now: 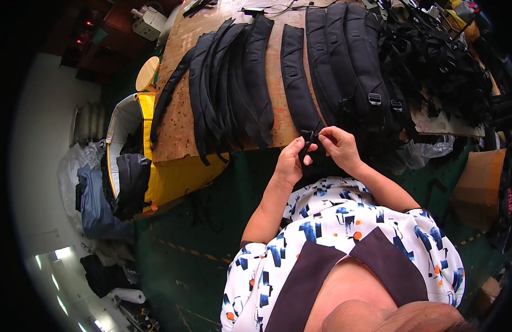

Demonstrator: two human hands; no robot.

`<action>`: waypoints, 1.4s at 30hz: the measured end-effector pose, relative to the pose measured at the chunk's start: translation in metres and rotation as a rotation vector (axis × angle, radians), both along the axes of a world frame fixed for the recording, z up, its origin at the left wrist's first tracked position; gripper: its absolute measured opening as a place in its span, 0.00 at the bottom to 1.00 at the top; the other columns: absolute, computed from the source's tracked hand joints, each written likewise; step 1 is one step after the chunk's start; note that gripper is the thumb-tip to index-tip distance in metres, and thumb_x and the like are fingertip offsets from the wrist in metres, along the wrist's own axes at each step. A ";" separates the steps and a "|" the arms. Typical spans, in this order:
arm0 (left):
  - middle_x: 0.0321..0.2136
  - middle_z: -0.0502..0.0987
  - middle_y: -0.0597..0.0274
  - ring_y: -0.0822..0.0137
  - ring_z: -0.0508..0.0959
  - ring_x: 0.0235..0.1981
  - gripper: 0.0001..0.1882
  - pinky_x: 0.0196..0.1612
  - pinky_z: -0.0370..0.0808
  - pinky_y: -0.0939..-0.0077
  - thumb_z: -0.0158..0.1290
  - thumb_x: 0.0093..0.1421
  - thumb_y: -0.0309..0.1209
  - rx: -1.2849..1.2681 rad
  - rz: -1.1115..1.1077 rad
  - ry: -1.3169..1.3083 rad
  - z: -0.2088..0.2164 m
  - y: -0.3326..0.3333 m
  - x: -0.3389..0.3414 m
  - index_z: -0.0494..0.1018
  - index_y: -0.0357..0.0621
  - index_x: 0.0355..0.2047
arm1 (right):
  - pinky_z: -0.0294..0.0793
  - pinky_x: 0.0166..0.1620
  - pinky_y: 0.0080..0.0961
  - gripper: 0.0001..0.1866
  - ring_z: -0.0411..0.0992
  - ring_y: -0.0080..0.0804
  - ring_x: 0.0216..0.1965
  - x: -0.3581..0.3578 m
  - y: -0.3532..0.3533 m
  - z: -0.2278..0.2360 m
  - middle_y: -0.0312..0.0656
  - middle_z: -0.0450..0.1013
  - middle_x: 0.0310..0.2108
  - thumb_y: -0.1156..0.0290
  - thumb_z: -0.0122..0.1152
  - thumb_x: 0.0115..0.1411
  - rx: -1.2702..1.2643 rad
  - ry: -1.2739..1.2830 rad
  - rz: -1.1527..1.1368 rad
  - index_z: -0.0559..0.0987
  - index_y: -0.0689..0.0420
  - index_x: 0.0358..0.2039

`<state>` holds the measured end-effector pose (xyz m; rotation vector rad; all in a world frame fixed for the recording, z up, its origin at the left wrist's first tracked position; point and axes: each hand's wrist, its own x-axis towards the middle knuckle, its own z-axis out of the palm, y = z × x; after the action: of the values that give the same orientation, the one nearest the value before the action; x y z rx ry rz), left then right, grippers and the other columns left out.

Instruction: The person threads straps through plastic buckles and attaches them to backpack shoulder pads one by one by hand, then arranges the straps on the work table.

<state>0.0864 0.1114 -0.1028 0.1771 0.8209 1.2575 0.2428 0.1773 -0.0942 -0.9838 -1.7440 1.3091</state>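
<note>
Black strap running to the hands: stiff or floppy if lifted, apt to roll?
The black strap probably bends without breaking; it looks like padded fabric. Lying broad and flat on the wooden table, it seems unlikely to roll. Its narrow end at the left hand likely flops more.

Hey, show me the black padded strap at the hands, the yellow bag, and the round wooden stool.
Black padded strap (298,83): head view, middle of its length.
Yellow bag (181,182): head view, its outer side.
Wooden stool (147,73): head view, its round seat.
</note>
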 end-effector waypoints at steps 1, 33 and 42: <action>0.27 0.76 0.63 0.76 0.69 0.16 0.10 0.26 0.68 0.78 0.42 0.63 0.36 -0.024 0.005 -0.004 -0.001 0.001 0.000 0.69 0.45 0.37 | 0.69 0.26 0.22 0.06 0.72 0.33 0.23 0.001 0.000 -0.001 0.44 0.71 0.24 0.77 0.59 0.49 0.006 -0.027 0.001 0.76 0.64 0.29; 0.34 0.74 0.61 0.65 0.72 0.36 0.16 0.38 0.68 0.74 0.55 0.53 0.33 0.415 0.177 1.882 0.008 0.025 -0.014 0.71 0.40 0.40 | 0.73 0.32 0.36 0.16 0.73 0.45 0.28 -0.029 0.071 0.033 0.47 0.72 0.27 0.75 0.54 0.49 0.619 -0.468 -0.110 0.72 0.57 0.42; 0.26 0.70 0.67 0.66 0.66 0.34 0.15 0.39 0.57 0.65 0.57 0.45 0.33 -0.074 0.045 2.817 -0.003 0.062 -0.049 0.73 0.47 0.36 | 0.74 0.33 0.28 0.10 0.72 0.41 0.40 -0.037 0.074 0.039 0.50 0.69 0.39 0.71 0.56 0.49 0.451 -1.068 -0.051 0.74 0.62 0.32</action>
<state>0.0374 0.1732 -0.1053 2.0884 3.0075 0.0550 0.2056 0.2513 -0.0552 -1.5628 -2.5803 0.2406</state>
